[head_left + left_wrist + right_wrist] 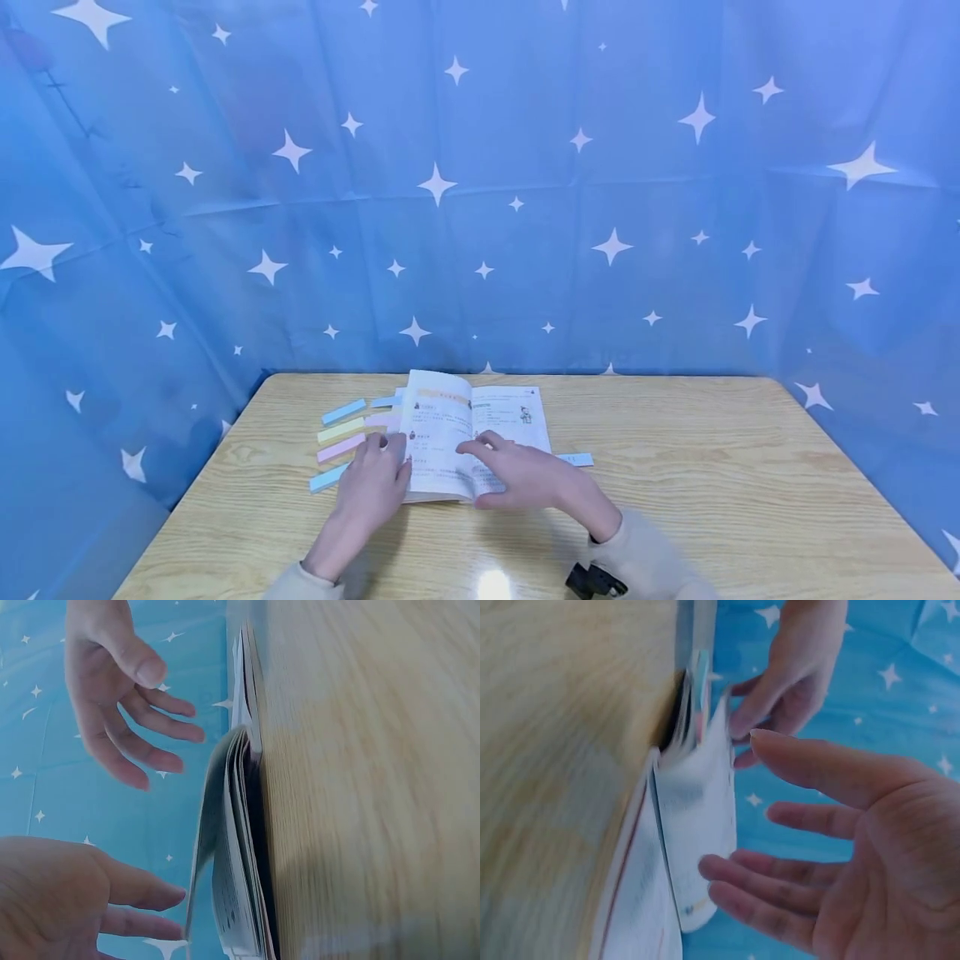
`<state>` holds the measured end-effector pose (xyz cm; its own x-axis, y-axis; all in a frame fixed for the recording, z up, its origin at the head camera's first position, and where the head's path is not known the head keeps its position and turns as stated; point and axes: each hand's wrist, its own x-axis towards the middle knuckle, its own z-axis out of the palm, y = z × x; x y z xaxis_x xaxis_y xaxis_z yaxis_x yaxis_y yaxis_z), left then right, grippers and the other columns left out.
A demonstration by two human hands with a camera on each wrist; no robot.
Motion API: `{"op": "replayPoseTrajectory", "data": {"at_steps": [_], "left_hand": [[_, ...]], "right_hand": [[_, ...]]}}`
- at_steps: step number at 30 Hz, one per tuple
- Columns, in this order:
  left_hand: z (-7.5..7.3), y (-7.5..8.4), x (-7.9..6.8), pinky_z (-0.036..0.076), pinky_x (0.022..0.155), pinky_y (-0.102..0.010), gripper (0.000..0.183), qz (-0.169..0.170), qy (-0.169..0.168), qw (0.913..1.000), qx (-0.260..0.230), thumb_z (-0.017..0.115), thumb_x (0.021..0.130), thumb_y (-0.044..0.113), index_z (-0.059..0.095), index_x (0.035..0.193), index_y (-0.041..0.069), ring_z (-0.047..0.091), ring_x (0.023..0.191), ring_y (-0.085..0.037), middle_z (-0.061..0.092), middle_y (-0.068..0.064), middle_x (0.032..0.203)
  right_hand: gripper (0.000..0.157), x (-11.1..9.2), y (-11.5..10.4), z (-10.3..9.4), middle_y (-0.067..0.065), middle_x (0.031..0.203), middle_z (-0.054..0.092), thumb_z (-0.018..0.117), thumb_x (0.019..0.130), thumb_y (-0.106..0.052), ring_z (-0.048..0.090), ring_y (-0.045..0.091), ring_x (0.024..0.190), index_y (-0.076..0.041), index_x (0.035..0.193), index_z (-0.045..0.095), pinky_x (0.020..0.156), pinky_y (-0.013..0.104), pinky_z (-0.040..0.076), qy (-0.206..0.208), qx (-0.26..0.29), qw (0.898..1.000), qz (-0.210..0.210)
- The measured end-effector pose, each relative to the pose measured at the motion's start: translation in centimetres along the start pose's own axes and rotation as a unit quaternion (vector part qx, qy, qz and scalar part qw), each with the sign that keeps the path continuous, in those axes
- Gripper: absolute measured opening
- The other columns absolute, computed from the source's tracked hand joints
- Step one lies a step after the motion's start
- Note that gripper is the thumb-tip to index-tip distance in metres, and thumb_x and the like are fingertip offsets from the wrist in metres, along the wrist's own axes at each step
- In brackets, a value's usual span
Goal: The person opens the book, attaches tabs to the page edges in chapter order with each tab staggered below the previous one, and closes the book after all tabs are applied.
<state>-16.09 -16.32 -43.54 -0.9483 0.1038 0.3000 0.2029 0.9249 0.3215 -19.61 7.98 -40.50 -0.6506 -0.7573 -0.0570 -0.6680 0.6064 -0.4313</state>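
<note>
A book [510, 410] lies spread near the table's far side, printed text on both pages. Its left page [438, 421] bows upward, and in the left wrist view the raised page [204, 817] arches above the stack under it. My left hand [372, 483] is at that page's outer edge, its fingertips [174, 894] right at the paper. Over the lower part of the right page, my right hand [528, 475] spreads its fingers, holding nothing; the right wrist view shows its palm [877, 855] facing the raised page.
Coloured strips extend left of the book: blue [343, 412], yellow [341, 430], pink [341, 447] and another blue [327, 477]. One more blue strip [577, 459] sticks out at the right. Behind the wooden table [720, 475] hangs a blue star-patterned curtain [525, 283].
</note>
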Motion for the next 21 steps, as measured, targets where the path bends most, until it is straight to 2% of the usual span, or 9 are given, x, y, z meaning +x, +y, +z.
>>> {"op": "replayPoseTrajectory", "data": {"at_steps": [3, 7, 11, 15, 17, 21], "left_hand": [[-0.2, -0.3, -0.1, 0.052, 0.053, -0.043, 0.019, -0.012, -0.015, 0.9998, 0.008, 0.069, 0.095, 0.016, 0.065, 0.107, 0.001, 0.061, 0.093, -0.037, 0.060, -0.024, 0.107], [-0.6, -0.5, -0.1, 0.051, 0.053, -0.042, 0.038, -0.033, -0.036, 0.9988, 0.009, 0.068, 0.097, 0.021, 0.062, 0.126, -0.002, 0.059, 0.089, -0.032, 0.059, -0.021, 0.104], [-0.8, -0.7, -0.1, 0.054, 0.058, -0.049, 0.050, -0.051, -0.053, 0.9972, 0.004, 0.065, 0.097, 0.022, 0.056, 0.139, -0.003, 0.061, 0.096, -0.039, 0.059, -0.028, 0.112], [-0.7, -0.8, -0.2, 0.055, 0.067, -0.058, 0.052, -0.073, -0.070, 0.9948, -0.002, 0.064, 0.098, 0.024, 0.054, 0.140, -0.004, 0.061, 0.102, -0.049, 0.056, -0.038, 0.122], [-0.6, -0.9, -0.3, 0.054, 0.066, -0.057, 0.051, -0.083, -0.081, 0.9932, -0.002, 0.064, 0.098, 0.025, 0.056, 0.138, -0.005, 0.062, 0.097, -0.048, 0.058, -0.036, 0.117], [-0.6, -1.0, -0.4, 0.048, 0.054, -0.042, 0.041, -0.092, -0.104, 0.9903, -0.004, 0.063, 0.098, 0.027, 0.063, 0.119, -0.008, 0.059, 0.073, -0.033, 0.059, -0.022, 0.092]], "right_hand": [[0.064, 0.6, -0.6, 0.7, 0.012, 0.137, 0.049, 0.073, 0.094, -0.031, 0.059, 0.009, 0.078, -0.017, 0.149, 0.043, 0.068, 0.028, 0.053, -0.008, 0.002, 1.000, 0.009], [0.066, 1.4, -1.2, 1.7, 0.011, 0.128, 0.049, 0.077, 0.090, -0.029, 0.049, 0.007, 0.062, -0.018, 0.146, 0.044, 0.053, 0.024, 0.045, -0.008, 0.004, 1.000, 0.023], [0.070, 2.1, -1.4, 2.5, 0.013, 0.123, 0.051, 0.082, 0.084, -0.027, 0.049, 0.007, 0.065, -0.018, 0.143, 0.046, 0.054, 0.023, 0.045, 0.001, -0.024, 0.999, 0.030], [0.072, 2.8, -1.6, 2.9, 0.013, 0.121, 0.051, 0.083, 0.082, -0.024, 0.050, 0.008, 0.064, -0.020, 0.143, 0.045, 0.053, 0.024, 0.046, -0.001, -0.033, 0.998, 0.046], [0.073, 3.1, -1.6, 3.0, 0.014, 0.122, 0.051, 0.083, 0.081, -0.021, 0.050, 0.009, 0.064, -0.021, 0.143, 0.045, 0.053, 0.025, 0.046, 0.000, -0.032, 0.998, 0.055], [0.073, 3.6, -1.6, 3.3, 0.014, 0.118, 0.051, 0.084, 0.079, -0.019, 0.050, 0.010, 0.068, -0.022, 0.140, 0.044, 0.054, 0.025, 0.046, 0.016, -0.056, 0.997, 0.059]]}}
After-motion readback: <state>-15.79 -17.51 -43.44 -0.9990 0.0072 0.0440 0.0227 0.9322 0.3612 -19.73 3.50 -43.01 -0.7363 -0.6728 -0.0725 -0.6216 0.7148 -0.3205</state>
